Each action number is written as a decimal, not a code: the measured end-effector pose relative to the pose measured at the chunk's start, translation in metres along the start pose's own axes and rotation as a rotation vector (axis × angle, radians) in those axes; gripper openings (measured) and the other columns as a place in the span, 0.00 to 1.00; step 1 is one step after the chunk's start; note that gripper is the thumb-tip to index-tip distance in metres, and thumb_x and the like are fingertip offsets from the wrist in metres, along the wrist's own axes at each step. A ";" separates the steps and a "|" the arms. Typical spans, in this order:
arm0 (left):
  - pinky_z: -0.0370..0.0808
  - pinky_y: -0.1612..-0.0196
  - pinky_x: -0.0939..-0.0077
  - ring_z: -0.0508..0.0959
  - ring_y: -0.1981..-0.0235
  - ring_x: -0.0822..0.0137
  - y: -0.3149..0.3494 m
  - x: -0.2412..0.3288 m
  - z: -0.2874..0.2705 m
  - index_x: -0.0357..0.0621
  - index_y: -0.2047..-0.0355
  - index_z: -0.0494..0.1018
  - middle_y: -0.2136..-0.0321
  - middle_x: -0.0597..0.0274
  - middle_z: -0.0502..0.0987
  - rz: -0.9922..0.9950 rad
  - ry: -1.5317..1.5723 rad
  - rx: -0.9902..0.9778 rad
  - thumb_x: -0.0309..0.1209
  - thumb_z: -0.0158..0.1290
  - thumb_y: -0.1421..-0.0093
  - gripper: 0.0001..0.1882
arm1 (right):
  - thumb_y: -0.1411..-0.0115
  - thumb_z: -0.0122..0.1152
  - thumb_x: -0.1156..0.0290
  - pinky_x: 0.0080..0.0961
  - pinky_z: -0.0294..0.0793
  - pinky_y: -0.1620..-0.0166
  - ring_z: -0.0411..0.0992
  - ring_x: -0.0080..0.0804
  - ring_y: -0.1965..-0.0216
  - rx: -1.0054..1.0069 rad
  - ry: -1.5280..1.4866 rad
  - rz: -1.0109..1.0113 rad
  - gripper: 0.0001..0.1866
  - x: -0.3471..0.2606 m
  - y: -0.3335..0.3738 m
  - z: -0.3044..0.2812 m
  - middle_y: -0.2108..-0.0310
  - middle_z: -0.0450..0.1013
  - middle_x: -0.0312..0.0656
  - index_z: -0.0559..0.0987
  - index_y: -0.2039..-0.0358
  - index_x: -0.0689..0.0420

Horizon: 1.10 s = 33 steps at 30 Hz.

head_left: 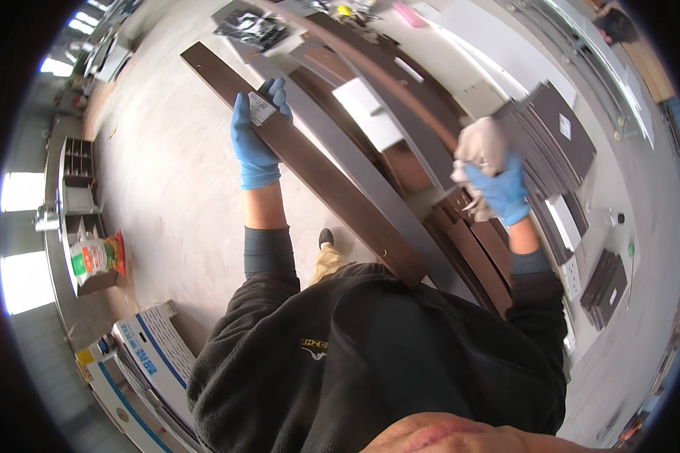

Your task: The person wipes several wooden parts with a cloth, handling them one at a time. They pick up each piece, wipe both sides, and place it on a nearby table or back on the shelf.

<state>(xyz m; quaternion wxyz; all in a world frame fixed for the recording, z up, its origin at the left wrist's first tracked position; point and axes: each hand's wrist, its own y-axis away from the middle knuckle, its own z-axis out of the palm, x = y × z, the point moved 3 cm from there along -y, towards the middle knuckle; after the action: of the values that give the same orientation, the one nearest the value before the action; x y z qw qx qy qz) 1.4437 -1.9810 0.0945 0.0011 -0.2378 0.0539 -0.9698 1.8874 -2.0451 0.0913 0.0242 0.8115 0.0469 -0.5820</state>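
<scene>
My left hand (255, 151), in a blue glove, grips a long dark brown board (317, 174) near its far end. The board slants from the upper left down to my waist and has a white label (261, 109) beside my fingers. Its near end rests close to my jacket, and a small hole shows there. My right hand (504, 190), also gloved in blue, is closed on a crumpled whitish cloth (482, 147). That hand and the cloth are smeared by motion. They are over the brown and grey panels on the right, apart from the board.
Long grey and brown panels (434, 151) lie along my right side, with a white piece (366, 113) among them. Farther right are stacked dark panels (570, 128) and a smaller stack (604, 291). A printed bag (98, 257) sits on a shelf at the left, above a white-and-blue cabinet (159, 347).
</scene>
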 end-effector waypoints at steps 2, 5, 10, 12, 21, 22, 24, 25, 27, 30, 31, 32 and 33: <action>0.77 0.44 0.59 0.79 0.45 0.52 0.005 0.043 -0.020 0.20 0.34 0.58 0.38 0.35 0.71 0.040 0.072 -0.110 0.49 0.46 0.27 0.39 | 0.50 0.80 0.65 0.19 0.75 0.76 0.74 0.17 0.79 -0.063 -0.047 -0.039 0.22 -0.029 -0.015 0.072 0.71 0.80 0.39 0.82 0.60 0.63; 0.77 0.44 0.58 0.79 0.45 0.52 0.022 0.122 -0.062 0.21 0.32 0.55 0.37 0.37 0.71 0.124 0.102 -0.174 0.54 0.47 0.28 0.44 | 0.52 0.82 0.64 0.19 0.75 0.75 0.74 0.18 0.78 -0.124 -0.097 -0.133 0.23 -0.079 -0.036 0.187 0.73 0.80 0.37 0.82 0.60 0.62; 0.71 0.35 0.46 0.74 0.40 0.43 0.038 0.268 -0.121 0.39 0.29 0.58 0.37 0.43 0.71 0.332 0.166 -0.256 0.59 0.47 0.30 0.42 | 0.48 0.75 0.56 0.37 0.81 0.62 0.81 0.38 0.65 -0.317 -0.102 -0.237 0.23 -0.151 -0.070 0.367 0.67 0.81 0.47 0.80 0.59 0.59; 0.58 0.28 0.34 0.61 0.30 0.37 0.040 0.320 -0.149 0.48 0.27 0.56 0.32 0.41 0.64 0.465 -0.198 0.099 0.61 0.44 0.30 0.41 | 0.45 0.72 0.58 0.37 0.80 0.64 0.80 0.38 0.67 -0.364 -0.135 -0.322 0.18 -0.174 -0.090 0.438 0.70 0.80 0.47 0.80 0.61 0.58; 0.62 0.28 0.46 0.75 0.38 0.48 -0.038 0.506 -0.274 0.27 0.34 0.61 0.37 0.36 0.70 0.439 0.003 0.080 0.43 0.50 0.28 0.33 | 0.41 0.64 0.65 0.38 0.78 0.64 0.78 0.50 0.71 -0.448 -0.010 -0.409 0.09 -0.230 -0.213 0.634 0.72 0.79 0.50 0.79 0.67 0.57; 0.66 0.30 0.47 0.77 0.40 0.48 -0.054 0.526 -0.290 0.27 0.36 0.63 0.39 0.36 0.72 0.415 0.023 0.047 0.42 0.50 0.28 0.31 | 0.41 0.66 0.64 0.36 0.79 0.63 0.79 0.48 0.70 -0.434 -0.050 -0.384 0.10 -0.228 -0.236 0.648 0.71 0.80 0.49 0.80 0.65 0.57; 0.68 0.31 0.47 0.78 0.43 0.46 -0.090 0.570 -0.323 0.27 0.39 0.67 0.43 0.34 0.75 0.469 -0.039 0.120 0.41 0.51 0.29 0.28 | 0.42 0.73 0.60 0.31 0.82 0.58 0.82 0.34 0.65 -0.537 -0.228 -0.218 0.20 -0.216 -0.293 0.673 0.67 0.82 0.44 0.81 0.56 0.59; 0.70 0.33 0.48 0.79 0.44 0.49 -0.108 0.595 -0.339 0.26 0.39 0.66 0.45 0.37 0.77 0.509 -0.106 0.174 0.42 0.50 0.28 0.29 | 0.42 0.74 0.60 0.29 0.82 0.58 0.81 0.31 0.64 -0.495 -0.237 -0.208 0.20 -0.209 -0.328 0.681 0.66 0.82 0.44 0.81 0.55 0.59; 0.70 0.33 0.49 0.80 0.45 0.49 -0.139 0.648 -0.362 0.25 0.40 0.66 0.47 0.37 0.78 0.572 -0.193 0.213 0.43 0.51 0.29 0.31 | 0.43 0.76 0.59 0.27 0.82 0.57 0.81 0.27 0.63 -0.472 -0.281 -0.104 0.22 -0.192 -0.399 0.692 0.65 0.83 0.44 0.81 0.55 0.59; 0.68 0.32 0.46 0.78 0.45 0.43 -0.184 0.741 -0.387 0.25 0.40 0.65 0.47 0.32 0.76 0.728 -0.302 0.425 0.41 0.55 0.31 0.30 | 0.43 0.76 0.60 0.29 0.82 0.60 0.81 0.27 0.65 -0.203 0.099 -0.025 0.21 -0.176 -0.536 0.697 0.64 0.83 0.45 0.81 0.57 0.62; 0.67 0.31 0.45 0.77 0.45 0.43 -0.196 0.771 -0.393 0.25 0.41 0.65 0.46 0.32 0.75 0.714 -0.292 0.361 0.40 0.55 0.32 0.30 | 0.44 0.76 0.60 0.29 0.82 0.62 0.81 0.28 0.66 -0.159 0.000 0.036 0.21 -0.171 -0.570 0.697 0.65 0.82 0.44 0.82 0.58 0.63; 0.67 0.31 0.44 0.76 0.44 0.42 -0.210 0.799 -0.402 0.25 0.41 0.65 0.46 0.31 0.75 0.720 -0.289 0.308 0.39 0.56 0.32 0.30 | 0.44 0.76 0.60 0.30 0.81 0.63 0.81 0.29 0.68 -0.111 -0.033 0.147 0.21 -0.165 -0.607 0.695 0.66 0.82 0.43 0.82 0.59 0.63; 0.66 0.31 0.43 0.74 0.43 0.42 -0.220 0.822 -0.414 0.25 0.42 0.65 0.46 0.31 0.74 0.718 -0.219 0.224 0.38 0.57 0.33 0.29 | 0.44 0.76 0.61 0.29 0.81 0.65 0.81 0.30 0.69 -0.106 -0.016 0.191 0.21 -0.161 -0.637 0.698 0.67 0.82 0.43 0.82 0.58 0.63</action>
<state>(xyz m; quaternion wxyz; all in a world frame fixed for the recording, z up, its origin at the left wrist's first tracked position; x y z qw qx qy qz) 0.5287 -1.7422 0.1320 0.3721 -0.3041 0.0272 -0.8766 1.1125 -1.4850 0.0291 0.1228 0.8051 0.0001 -0.5803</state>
